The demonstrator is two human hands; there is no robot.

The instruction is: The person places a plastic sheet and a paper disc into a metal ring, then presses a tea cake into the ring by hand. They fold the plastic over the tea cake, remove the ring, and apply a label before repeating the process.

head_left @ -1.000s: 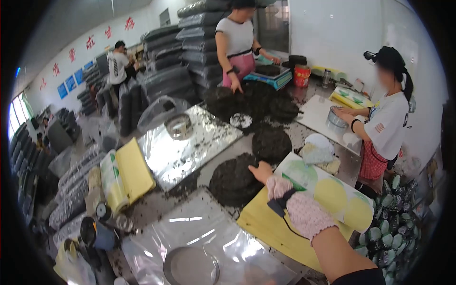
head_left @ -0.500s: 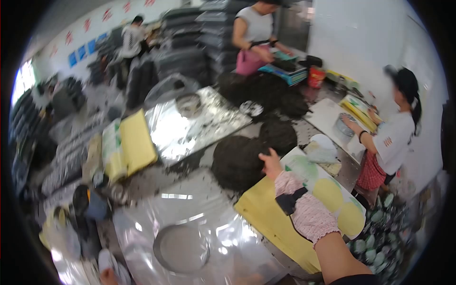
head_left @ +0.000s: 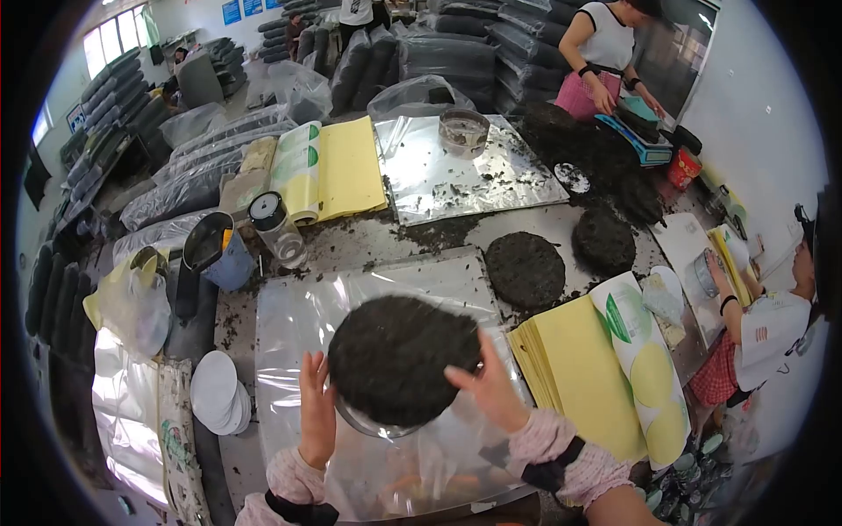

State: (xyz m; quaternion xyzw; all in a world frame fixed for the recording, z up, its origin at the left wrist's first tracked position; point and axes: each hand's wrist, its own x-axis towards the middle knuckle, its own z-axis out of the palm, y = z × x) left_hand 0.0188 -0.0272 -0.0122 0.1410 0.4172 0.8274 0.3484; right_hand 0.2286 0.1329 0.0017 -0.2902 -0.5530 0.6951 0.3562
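A dark, crumbly round cake (head_left: 403, 359) is held between my two hands over the clear plastic sheet (head_left: 289, 351). My left hand (head_left: 317, 412) lies along its left side with the fingers stretched upward. On the right edge, my right hand (head_left: 491, 386) grips with thumb and fingers. A clear round rim (head_left: 373, 427) shows just under the cake; the rest of it is hidden. Two more dark cakes, one nearer (head_left: 524, 270) and one farther (head_left: 603, 242), lie beyond the sheet. Yellow sheets (head_left: 570, 368) are stacked beside my right hand.
White discs (head_left: 215, 386), a blue jug (head_left: 230, 263) and a lidded jar (head_left: 279, 232) stand on the left. A silver sheet (head_left: 421, 175) bears a ring (head_left: 463, 131). Printed labels (head_left: 645, 359) lie right. Two co-workers (head_left: 605, 44) (head_left: 772, 333) handle things farther off.
My right hand has brought a dark cake from the far pile toward me, above the plastic sheet. My left hand has come up to its left side. The view has shifted.
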